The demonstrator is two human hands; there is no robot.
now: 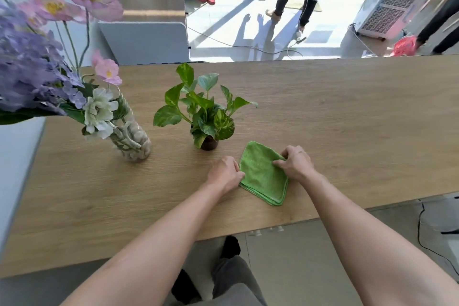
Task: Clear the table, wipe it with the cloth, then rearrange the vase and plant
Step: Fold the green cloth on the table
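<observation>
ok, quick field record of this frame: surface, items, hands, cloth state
surface: wooden table
items: vase of flowers on the left, potted plant beside it, green cloth nearest the person
left hand: pinches the cloth's left edge
right hand: grips the cloth's right edge
cloth state: folded, lying flat on the table

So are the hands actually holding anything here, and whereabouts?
Yes, the folded green cloth: the left hand pinches its left corner, the right hand its right corner, on the table.
</observation>
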